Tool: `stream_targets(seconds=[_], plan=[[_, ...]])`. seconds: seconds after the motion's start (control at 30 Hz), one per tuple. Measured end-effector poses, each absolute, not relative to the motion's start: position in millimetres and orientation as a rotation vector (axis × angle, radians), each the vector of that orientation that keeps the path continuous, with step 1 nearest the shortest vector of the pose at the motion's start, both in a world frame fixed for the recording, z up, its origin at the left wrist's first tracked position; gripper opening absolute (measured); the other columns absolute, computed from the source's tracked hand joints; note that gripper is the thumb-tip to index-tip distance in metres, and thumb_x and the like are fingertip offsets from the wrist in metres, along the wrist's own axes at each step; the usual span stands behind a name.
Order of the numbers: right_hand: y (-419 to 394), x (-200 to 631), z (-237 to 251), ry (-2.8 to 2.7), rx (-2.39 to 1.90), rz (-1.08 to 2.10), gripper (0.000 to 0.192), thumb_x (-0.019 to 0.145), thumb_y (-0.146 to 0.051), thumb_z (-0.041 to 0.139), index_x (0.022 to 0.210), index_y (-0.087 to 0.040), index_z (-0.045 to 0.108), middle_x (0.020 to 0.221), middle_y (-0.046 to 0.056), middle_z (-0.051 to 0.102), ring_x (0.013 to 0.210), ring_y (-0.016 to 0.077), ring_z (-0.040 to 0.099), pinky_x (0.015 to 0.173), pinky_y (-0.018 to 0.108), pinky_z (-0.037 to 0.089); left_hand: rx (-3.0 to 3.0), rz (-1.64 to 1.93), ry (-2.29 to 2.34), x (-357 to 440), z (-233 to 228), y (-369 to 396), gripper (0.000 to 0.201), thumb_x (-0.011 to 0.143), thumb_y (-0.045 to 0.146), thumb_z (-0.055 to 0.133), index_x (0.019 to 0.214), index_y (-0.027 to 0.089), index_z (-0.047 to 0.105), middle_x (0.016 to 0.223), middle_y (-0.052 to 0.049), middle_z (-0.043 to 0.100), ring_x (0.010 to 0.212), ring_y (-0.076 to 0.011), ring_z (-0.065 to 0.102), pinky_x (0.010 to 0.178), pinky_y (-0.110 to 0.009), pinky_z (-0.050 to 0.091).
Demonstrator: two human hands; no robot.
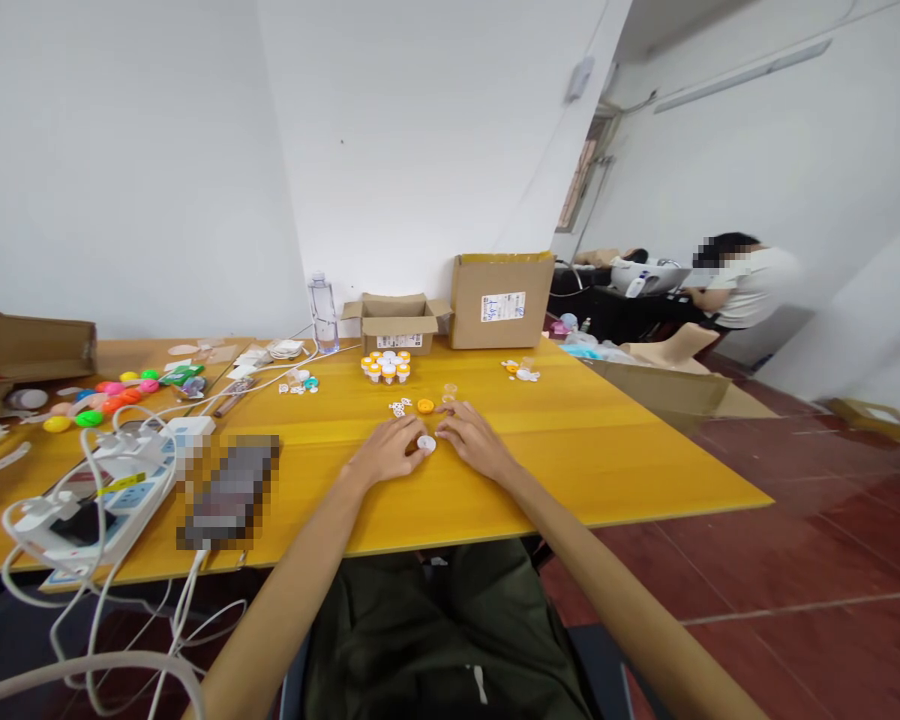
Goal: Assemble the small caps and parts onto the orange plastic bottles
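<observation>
Pinching a white disc (pixel 426 443) in the left hand (pixel 399 450), below frame centre, with the right hand (pixel 463 434) released and slack alongside. Written too small to read on the upper-centre carton label (pixel 503 307). Given room rightward across the yellow table (pixel 619 440) to its slanted edge.

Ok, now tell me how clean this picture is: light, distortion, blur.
Head view: light soft and fairly even on the wall; head view: wide-angle stretch along the forearms toward the bottom; head view: phone broken into blocks; head view: white bits near the left hand too small to make out clearly.
</observation>
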State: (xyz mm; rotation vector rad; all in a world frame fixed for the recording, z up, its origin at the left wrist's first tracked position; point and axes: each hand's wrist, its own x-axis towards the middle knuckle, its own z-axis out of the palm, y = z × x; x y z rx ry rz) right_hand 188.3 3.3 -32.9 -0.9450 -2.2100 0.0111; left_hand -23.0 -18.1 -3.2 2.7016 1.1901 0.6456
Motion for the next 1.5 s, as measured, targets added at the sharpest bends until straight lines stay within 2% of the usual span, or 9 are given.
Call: stream_targets(seconds=[0.4,0.6,0.77,0.97,1.2,1.5], plan=[[6.3,188.5,-34.5,-2.199,-0.953,0.061,0.019,0.094,-0.018,0.051,0.084,-0.024,0.067,0.118,0.009,0.064,0.11,0.024,0.059,0.098,0.047,0.047,2.687,0.699,1.288,-23.5,-4.9,-17.0,0.02,0.088,0.04,0.06,0.098,0.023,0.059,0.093,-0.006,0.066,0.093,-0.0243,0.063,0.088,-0.037,0.049],[5.6,189.1,-33.5,-2.188,-0.953,0.088,0.018,0.094,-0.018,0.052,0.084,-0.024,0.067,0.119,0.009,0.064,0.112,0.024,0.059,0.098,0.047,0.047,2.668,0.672,1.239,-24.1,-2.6,-19.1,0.016,0.088,0.032,0.057,0.101,0.023,0.058,0.099,-0.006,0.066,0.096,-0.0234,0.063,0.09,-0.036,0.049],[6.6,189.5,-33.5,-2.184,-0.951,0.11,0.018,0.094,-0.019,0.052,0.084,-0.024,0.067,0.119,0.009,0.064,0.112,0.0247,0.059,0.1,0.049,0.045,2.652,0.666,1.21,-24.1,-2.3,-18.3,0.013,0.09,0.03,0.051,0.098,0.023,0.059,0.098,-0.006,0.066,0.096,-0.024,0.062,0.091,-0.038,0.048],[7.5,189.4,-32.9,-2.149,-0.918,0.132,0.018,0.094,-0.023,0.053,0.085,-0.025,0.069,0.119,0.009,0.064,0.115,0.0248,0.058,0.101,0.049,0.045,2.593,0.7,1.17,-23.6,-1.8,-16.8,0.014,0.087,0.027,0.053,0.098,0.024,0.06,0.095,-0.005,0.066,0.094,-0.0235,0.062,0.09,-0.037,0.049],[1.2,186.6,-23.1,-2.186,-0.857,0.193,0.022,0.096,-0.026,0.054,0.083,-0.025,0.071,0.117,0.008,0.064,0.106,0.0234,0.059,0.096,0.046,0.048,2.536,0.695,1.162,-22.2,0.9,-15.8,0.011,0.086,0.028,0.053,0.093,0.023,0.059,0.093,-0.004,0.067,0.087,-0.0212,0.063,0.083,-0.034,0.05],[-1.2,181.4,-23.5,-2.203,-0.829,0.215,0.017,0.094,-0.025,0.059,0.085,-0.025,0.073,0.12,0.008,0.064,0.109,0.0237,0.059,0.096,0.045,0.05,2.489,0.694,1.179,-21.9,2.5,-15.0,0.01,0.085,0.031,0.055,0.09,0.023,0.057,0.087,-0.002,0.066,0.08,-0.019,0.061,0.077,-0.031,0.05]])
